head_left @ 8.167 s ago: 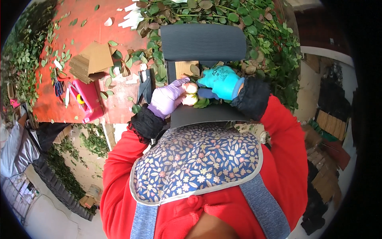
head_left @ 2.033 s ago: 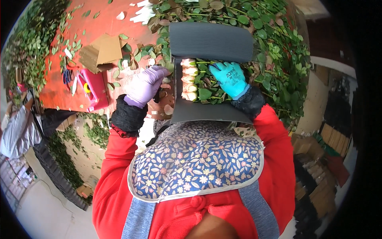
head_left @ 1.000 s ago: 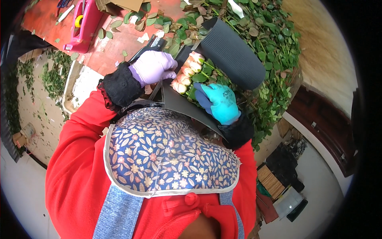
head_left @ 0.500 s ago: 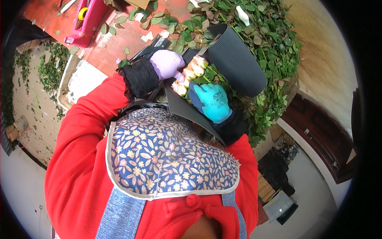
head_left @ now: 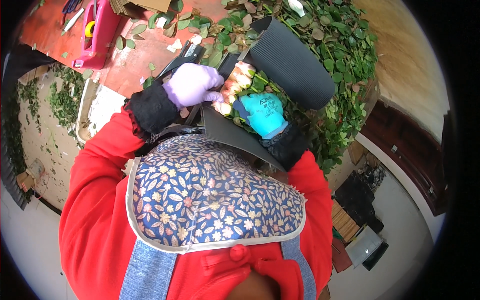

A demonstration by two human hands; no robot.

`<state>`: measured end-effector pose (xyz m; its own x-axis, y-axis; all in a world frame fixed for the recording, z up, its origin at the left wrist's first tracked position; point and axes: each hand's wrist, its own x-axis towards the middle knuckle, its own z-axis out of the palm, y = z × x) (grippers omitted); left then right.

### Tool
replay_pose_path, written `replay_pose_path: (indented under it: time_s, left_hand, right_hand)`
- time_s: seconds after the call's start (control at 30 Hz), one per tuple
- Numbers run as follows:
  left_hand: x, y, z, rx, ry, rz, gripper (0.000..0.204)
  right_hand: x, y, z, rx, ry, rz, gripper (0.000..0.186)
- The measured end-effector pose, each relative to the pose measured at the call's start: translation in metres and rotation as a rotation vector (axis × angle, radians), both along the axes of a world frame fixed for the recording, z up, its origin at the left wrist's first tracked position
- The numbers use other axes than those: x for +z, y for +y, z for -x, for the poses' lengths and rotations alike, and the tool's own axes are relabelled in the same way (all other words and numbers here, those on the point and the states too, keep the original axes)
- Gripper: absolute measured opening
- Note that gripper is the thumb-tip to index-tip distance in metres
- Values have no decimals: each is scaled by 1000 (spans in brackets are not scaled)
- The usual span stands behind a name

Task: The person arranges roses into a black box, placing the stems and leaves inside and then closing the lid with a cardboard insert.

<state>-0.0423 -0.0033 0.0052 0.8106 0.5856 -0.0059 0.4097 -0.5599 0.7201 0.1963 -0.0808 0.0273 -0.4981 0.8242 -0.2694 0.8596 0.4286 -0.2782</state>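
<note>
Several pale pink roses (head_left: 231, 90) lie in a row, their heads to the left, in a trough between two black ribbed panels (head_left: 292, 62). My left hand (head_left: 195, 87), in a lilac glove, is at the heads' left side. Its fingers and thumb are bent but apart, and the thumb side touches the lowest bloom. On the stems and leaves just behind the heads, my right hand (head_left: 265, 114) in a turquoise glove has its fingers curled round the roses; its fingertips are partly hidden. The nearer black panel (head_left: 235, 137) lies against my flowered apron (head_left: 215, 195).
Green leaves (head_left: 345, 65) heap up right of the trough and scatter over the red table (head_left: 145, 47). A pink tape dispenser (head_left: 97, 37) stands at the far left, near a white-lined tray (head_left: 102, 107). Brown cardboard (head_left: 150, 5) lies at the far edge.
The whole view has shifted a little. My left hand still touches the rose heads, and my right hand has turned slightly, its fingers still curled at the stems.
</note>
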Motion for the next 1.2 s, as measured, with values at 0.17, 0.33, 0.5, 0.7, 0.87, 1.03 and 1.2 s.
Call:
replay_pose_path:
  time_s: [0.17, 0.33, 0.5, 0.7, 0.87, 1.03, 1.2]
  left_hand:
    - [-24, 3, -29, -64, 27, 93, 31]
    - [-28, 2, -32, -30, -6, 56, 28]
    - [-15, 10, -40, -38, 258, 244, 32]
    - [-20, 7, -33, -73, 153, 75, 40]
    - [-24, 1, -35, -78, 228, 75, 41]
    - [-5, -6, -28, -80, 195, -202, 34]
    - [16, -7, -32, -379, 143, -322, 17]
  right_hand:
    - [5, -2, -5, 54, 61, -44, 20]
    - [18, -22, -15, 17, 77, 68, 15]
    - [-4, -17, -7, 130, -68, 116, 11]
    - [-2, -13, -1, 241, -266, 58, 11]
    - [-10, -10, -3, 290, -270, 42, 11]
    - [-7, -10, -3, 221, -278, 122, 11]
    - [0, -10, -7, 166, -194, 147, 12]
